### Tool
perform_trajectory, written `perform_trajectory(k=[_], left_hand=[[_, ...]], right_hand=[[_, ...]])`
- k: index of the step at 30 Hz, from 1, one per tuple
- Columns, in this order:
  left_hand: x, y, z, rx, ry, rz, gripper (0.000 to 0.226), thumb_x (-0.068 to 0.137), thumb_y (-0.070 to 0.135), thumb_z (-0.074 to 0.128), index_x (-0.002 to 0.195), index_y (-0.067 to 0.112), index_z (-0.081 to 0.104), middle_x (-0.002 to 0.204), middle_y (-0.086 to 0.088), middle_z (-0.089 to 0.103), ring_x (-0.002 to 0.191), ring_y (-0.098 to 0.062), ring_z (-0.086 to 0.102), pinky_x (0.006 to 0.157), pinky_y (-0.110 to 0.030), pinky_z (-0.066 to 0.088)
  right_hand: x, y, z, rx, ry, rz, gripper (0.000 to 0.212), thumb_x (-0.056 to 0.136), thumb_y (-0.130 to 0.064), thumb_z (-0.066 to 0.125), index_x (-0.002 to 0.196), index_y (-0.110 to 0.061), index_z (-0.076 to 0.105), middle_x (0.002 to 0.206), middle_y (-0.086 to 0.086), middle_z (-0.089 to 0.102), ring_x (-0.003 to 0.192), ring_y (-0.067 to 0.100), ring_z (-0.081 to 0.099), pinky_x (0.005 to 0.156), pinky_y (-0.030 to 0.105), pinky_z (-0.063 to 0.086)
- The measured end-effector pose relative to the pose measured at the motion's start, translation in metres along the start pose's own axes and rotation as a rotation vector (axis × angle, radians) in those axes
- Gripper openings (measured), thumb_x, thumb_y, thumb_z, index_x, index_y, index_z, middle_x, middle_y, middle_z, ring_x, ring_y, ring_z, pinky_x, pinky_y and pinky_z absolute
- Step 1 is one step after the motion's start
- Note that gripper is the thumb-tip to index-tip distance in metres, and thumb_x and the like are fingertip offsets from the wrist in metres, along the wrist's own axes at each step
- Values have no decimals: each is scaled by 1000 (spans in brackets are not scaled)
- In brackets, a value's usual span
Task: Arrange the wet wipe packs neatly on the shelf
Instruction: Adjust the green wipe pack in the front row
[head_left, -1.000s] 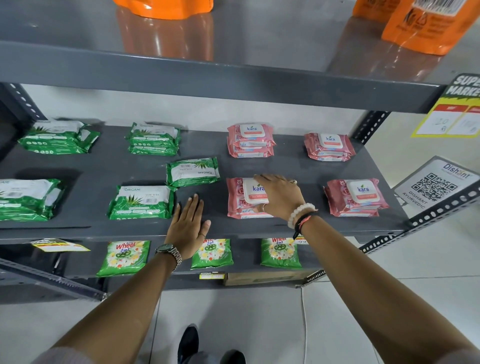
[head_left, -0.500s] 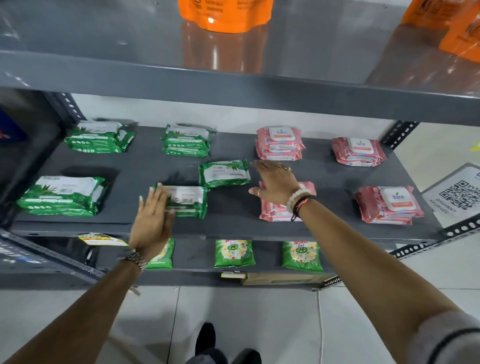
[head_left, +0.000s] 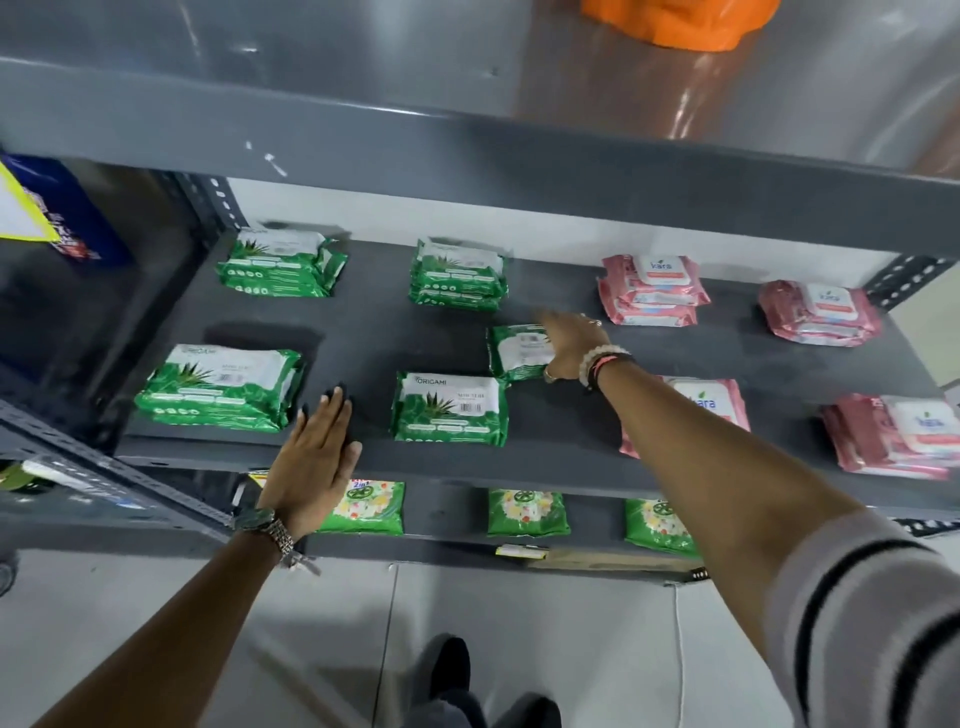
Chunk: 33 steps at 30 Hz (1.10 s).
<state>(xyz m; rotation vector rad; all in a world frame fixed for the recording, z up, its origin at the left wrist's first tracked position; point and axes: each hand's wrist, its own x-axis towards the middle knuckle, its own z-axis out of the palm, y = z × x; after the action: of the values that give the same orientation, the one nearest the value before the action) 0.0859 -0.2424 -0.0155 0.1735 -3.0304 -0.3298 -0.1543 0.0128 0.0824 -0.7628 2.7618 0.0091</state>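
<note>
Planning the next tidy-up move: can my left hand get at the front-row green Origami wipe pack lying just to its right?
Probably yes. The left hand lies flat and empty at the grey metal shelf's front edge, and only bare shelf separates it from the green Origami wipe pack.

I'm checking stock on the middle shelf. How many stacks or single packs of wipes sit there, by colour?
Green: 5
Pink: 4
Total: 9
The right hand rests on the small green pack.
</note>
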Motion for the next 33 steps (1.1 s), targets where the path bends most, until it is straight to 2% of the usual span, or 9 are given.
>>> perform_trajectory(k=[4, 7, 9, 14, 18, 23, 27, 31, 33], left_hand=[[-1, -4, 2, 27, -7, 3, 64, 96, 42, 13, 142, -2, 18, 153, -16, 14, 141, -25, 10, 114, -33, -3], [-2, -2, 3, 36, -2, -7, 64, 96, 41, 12, 143, -1, 18, 153, -15, 14, 141, -25, 10, 115, -39, 4], [-1, -1, 3, 26, -3, -21, 63, 95, 41, 12, 143, 0, 18, 153, -15, 15, 141, -26, 12, 115, -43, 9], [-1, 2, 1, 11, -7, -50, 60, 95, 38, 17, 143, 1, 23, 152, -16, 22, 139, -27, 19, 114, -45, 15], [-1, 3, 1, 6, -6, -45, 59, 95, 36, 19, 142, 1, 24, 151, -16, 24, 139, -27, 20, 114, -45, 15], [-2, 3, 1, -16, 15, -47, 58, 94, 35, 23, 142, 2, 28, 150, -16, 28, 139, -26, 22, 114, -45, 15], [-2, 3, 0, -20, 28, -43, 58, 93, 34, 25, 141, 2, 30, 150, -15, 29, 138, -26, 24, 113, -46, 17], [-2, 2, 2, -7, 26, -38, 58, 94, 34, 24, 142, 3, 28, 151, -15, 27, 139, -26, 22, 114, -45, 15], [-2, 2, 2, -3, 31, -35, 58, 94, 34, 24, 142, 3, 29, 151, -15, 27, 139, -26, 22, 114, -44, 14]], right_hand=[[-9, -6, -5, 103, 109, 83, 75, 60, -12, 82, 128, -12, 49, 125, 14, 59, 115, 35, 56, 93, 42, 52], [-24, -21, -13, 241, 127, 94, 82, 58, -23, 86, 129, -13, 47, 127, 12, 56, 118, 33, 52, 96, 44, 49], [-36, -38, -17, 279, 120, 39, 84, 57, -28, 86, 130, -17, 46, 130, 10, 55, 119, 31, 52, 97, 44, 48], [-60, -84, -12, 258, 109, -115, 74, 62, -28, 84, 126, -19, 48, 122, 3, 59, 109, 23, 57, 88, 36, 49], [-62, -100, 4, 168, 52, -153, 76, 64, -31, 81, 130, -17, 46, 130, 3, 55, 121, 25, 49, 95, 41, 46], [-56, -100, -2, 179, -111, -214, 91, 73, -35, 75, 147, -19, 25, 153, 5, 33, 140, 29, 30, 115, 45, 28], [-58, -98, -6, 241, -98, -169, 79, 75, -35, 71, 143, -23, 33, 146, 2, 45, 130, 27, 47, 106, 44, 41], [-59, -106, -5, 193, 10, -91, 79, 71, -56, 70, 133, -18, 43, 133, 4, 57, 119, 28, 56, 97, 42, 46], [-57, -112, -2, 144, 38, -34, 85, 70, -67, 64, 133, -14, 41, 134, 9, 52, 117, 31, 56, 94, 43, 48]])
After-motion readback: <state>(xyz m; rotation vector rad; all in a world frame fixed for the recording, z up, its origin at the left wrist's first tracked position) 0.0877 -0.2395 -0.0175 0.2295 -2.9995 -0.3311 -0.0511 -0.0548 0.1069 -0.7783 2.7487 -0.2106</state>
